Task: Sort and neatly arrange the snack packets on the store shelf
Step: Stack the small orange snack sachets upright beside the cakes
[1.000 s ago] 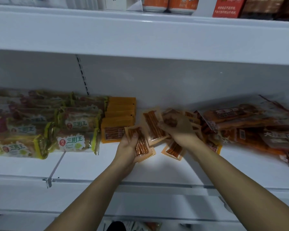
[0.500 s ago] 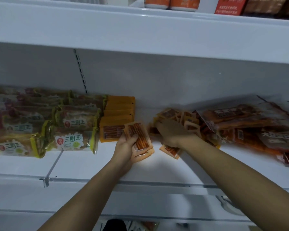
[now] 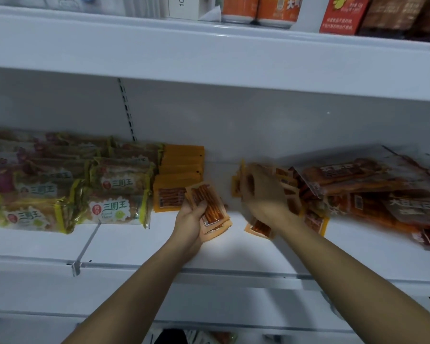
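Your left hand [image 3: 191,223] grips a thin stack of light, slippery orange snack packets [image 3: 209,207] near the shelf [image 3: 134,244] front edge; your blurred right hand [image 3: 263,194] reaches into the loose pile [image 3: 293,194], its grasp unclear; pinch the flat edges.

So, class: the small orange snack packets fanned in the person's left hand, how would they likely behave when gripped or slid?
Probably light: the left hand holds several small orange snack packets at once. Likely thin and fairly flexible, since they lie flat and overlapped. Their glossy film may make them slip apart when pushed.
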Tool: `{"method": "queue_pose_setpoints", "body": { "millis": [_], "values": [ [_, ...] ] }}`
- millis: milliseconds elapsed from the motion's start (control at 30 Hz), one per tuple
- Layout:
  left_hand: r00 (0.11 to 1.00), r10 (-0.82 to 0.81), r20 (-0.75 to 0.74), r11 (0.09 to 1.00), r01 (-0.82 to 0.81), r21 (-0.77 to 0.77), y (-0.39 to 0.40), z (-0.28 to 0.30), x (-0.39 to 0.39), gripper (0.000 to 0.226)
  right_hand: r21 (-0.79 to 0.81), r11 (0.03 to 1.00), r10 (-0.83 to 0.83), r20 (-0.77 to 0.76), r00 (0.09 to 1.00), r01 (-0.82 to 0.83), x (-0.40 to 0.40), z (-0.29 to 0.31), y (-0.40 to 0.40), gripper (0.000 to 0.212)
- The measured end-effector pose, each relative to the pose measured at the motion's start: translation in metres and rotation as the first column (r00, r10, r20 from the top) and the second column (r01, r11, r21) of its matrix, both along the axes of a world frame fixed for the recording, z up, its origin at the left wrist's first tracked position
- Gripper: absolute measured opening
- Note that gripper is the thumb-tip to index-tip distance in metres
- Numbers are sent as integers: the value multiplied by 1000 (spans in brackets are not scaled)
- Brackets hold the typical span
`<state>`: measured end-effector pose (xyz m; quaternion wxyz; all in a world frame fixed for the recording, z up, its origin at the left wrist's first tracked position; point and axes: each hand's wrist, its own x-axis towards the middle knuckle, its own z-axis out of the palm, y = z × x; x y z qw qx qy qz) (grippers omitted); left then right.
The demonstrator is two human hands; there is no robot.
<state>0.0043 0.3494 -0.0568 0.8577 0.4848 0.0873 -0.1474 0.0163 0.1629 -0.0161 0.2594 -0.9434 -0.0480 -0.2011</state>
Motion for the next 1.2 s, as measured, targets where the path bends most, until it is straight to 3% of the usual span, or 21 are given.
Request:
{"method": "queue_pose_setpoints", "body": {
  "millis": [67,133,233,267,333,433,533,600,700,767,867,933,1033,1100,1200],
  "values": [
    [1000,18,-4,1000,-18,-10,-1,1,-2,35,38,994,101,86,991,-104,-14,2,16,15],
    [998,55,-31,998,-56,-36,-2,2,-3,36,-70,981,182,15,983,-181,-27,-2,34,12],
    [998,41,-50,993,-46,-109,0,5,-6,75,-134,961,243,6,970,-240,-35,-17,50,13],
    [999,34,-27,994,-36,-101,1,7,-8,75,-119,963,246,13,969,-243,-36,-21,52,14],
    [999,36,18,998,-36,-42,2,7,-9,49,-69,964,259,31,965,-257,-38,-26,53,16],
    [998,53,-37,997,-55,-60,4,2,-4,35,-16,926,378,30,925,-378,-45,-29,45,23],
    [987,63,-150,985,-86,-152,8,2,-4,35,-135,896,421,-45,906,-423,-52,-30,35,55],
    [982,63,-178,979,-96,-181,5,5,-11,35,-234,879,416,-48,908,-415,-52,-31,35,61],
    [994,63,-88,986,-76,-150,3,10,-24,34,-106,887,457,54,888,-450,-52,-28,39,45],
    [999,8,-48,990,-14,-139,14,19,-29,33,158,875,447,98,889,-458,-53,-21,40,38],
    [984,-54,170,993,36,112,47,23,-28,37,662,697,430,-77,899,-276,-53,-11,40,34],
    [929,-185,319,929,60,365,67,21,-29,47,765,626,482,-225,847,-153,-43,-20,38,29],
    [839,-367,401,678,-54,733,79,10,-29,43,752,644,530,-305,791,-141,-37,-36,44,34],
    [813,-411,412,506,-172,845,78,0,-29,34,672,721,490,-324,809,-167,-40,-34,50,33],
    [801,-398,447,438,-262,860,73,-9,-31,40,543,820,393,-300,869,-183,-41,-31,54,42]
  ]
}}
